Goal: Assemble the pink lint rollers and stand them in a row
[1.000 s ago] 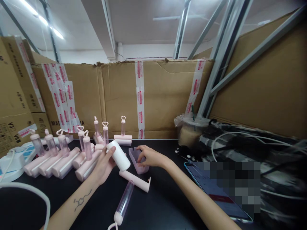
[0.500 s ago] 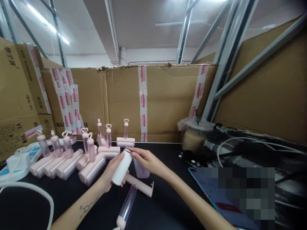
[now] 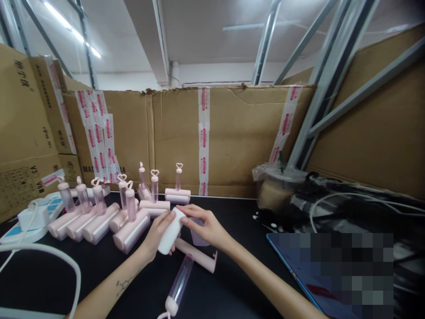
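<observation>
My left hand (image 3: 158, 235) is wrapped around a white lint roll (image 3: 170, 234), held tilted above the black table. With thumb and fingertips closed at its upper end, my right hand (image 3: 206, 227) grips the same roll. Just below, an opened pink lint roller lies on the table: its half cover (image 3: 198, 255) slants to the right, and its clear handle (image 3: 181, 280) points toward me. A translucent pinkish piece (image 3: 199, 232) lies partly hidden behind my right hand.
Several assembled pink lint rollers (image 3: 132, 230) with heart-shaped loops stand at the left and back. A power strip (image 3: 25, 228) and white cable (image 3: 75, 266) lie far left. On the right are a bagged drink cup (image 3: 272, 190) and a blue-edged tablet (image 3: 292, 272). Cardboard (image 3: 175, 133) walls the back.
The dark ring seen at the roll's upper end is out of sight now, with my right fingers still there. The whole view has shifted slightly, so things appear farther right.
</observation>
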A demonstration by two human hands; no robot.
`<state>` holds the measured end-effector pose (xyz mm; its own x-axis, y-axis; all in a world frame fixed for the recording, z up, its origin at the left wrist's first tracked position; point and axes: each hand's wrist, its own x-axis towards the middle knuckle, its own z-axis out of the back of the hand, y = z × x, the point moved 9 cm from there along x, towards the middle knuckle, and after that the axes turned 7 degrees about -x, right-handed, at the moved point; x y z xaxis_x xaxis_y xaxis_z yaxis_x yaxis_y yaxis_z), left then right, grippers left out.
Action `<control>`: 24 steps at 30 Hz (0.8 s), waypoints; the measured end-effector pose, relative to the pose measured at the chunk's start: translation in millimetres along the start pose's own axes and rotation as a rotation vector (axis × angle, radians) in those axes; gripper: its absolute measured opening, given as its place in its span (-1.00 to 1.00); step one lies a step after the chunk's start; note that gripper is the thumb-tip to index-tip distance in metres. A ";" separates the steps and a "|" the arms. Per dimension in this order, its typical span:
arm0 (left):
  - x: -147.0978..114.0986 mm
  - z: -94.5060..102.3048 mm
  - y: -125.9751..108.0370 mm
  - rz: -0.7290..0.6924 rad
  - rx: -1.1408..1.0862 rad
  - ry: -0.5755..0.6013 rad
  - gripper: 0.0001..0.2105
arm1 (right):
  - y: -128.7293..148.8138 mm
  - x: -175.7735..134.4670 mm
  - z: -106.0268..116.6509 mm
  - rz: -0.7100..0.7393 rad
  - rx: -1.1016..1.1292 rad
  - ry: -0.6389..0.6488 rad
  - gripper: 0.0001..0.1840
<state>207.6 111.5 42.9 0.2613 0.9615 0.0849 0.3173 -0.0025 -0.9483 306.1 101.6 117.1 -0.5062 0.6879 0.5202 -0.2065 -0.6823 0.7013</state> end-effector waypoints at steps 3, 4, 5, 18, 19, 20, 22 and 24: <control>0.1 -4.6 -2.6 -0.031 -0.056 -0.009 -0.52 | -12.8 -1.6 -8.8 -0.090 0.210 -0.049 -0.52; 0.1 -8.4 -2.3 -0.027 -0.104 0.008 -0.52 | -18.8 -2.7 -12.5 -0.139 0.268 -0.072 -0.46; 0.3 -12.6 -2.0 -0.022 -0.156 0.036 -0.53 | -24.4 -4.0 -16.1 -0.189 0.312 -0.093 -0.41; 15.4 34.2 16.1 -0.102 0.726 -0.100 -0.67 | -39.3 -12.7 38.0 -0.551 0.646 -0.295 -0.66; 15.6 30.9 18.0 -0.090 0.681 -0.078 -0.69 | -39.1 -14.0 39.5 -0.567 0.641 -0.269 -0.66; 15.7 27.6 17.7 -0.079 0.617 -0.065 -0.70 | -38.3 -14.9 40.1 -0.572 0.634 -0.240 -0.65; 14.6 18.9 12.0 -0.062 0.479 -0.035 -0.68 | -36.3 -15.8 40.9 -0.560 0.609 -0.199 -0.62; 11.0 7.3 4.0 -0.027 0.302 0.026 -0.65 | -36.1 -16.4 41.3 -0.548 0.556 -0.183 -0.59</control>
<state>205.1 124.1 37.9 0.2813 0.9526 0.1159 0.0406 0.1089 -0.9932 356.5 125.1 103.4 -0.2985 0.9519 0.0687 0.0861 -0.0448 0.9953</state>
